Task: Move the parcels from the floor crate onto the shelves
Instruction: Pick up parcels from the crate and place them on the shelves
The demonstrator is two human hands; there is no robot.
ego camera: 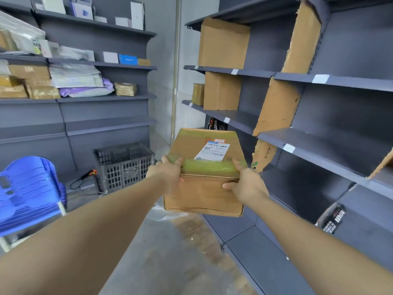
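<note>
A brown cardboard parcel (203, 192) with a white shipping label and a band of yellowish tape is held up in front of me at the centre of the view. My left hand (168, 174) grips its left edge, thumb on the top face. My right hand (246, 184) grips its right edge the same way. The dark grey floor crate (125, 167) stands on the floor behind and to the left of the parcel; its inside is mostly hidden. Grey shelves (319, 145) run along the right, close to the parcel.
The right shelves hold two big cardboard boxes (223, 43) and upright cardboard dividers (278, 107). Left shelves (85, 99) carry several parcels and bags. A blue plastic chair (29, 192) stands at the left. A handheld scanner with cable (91, 173) lies beside the crate.
</note>
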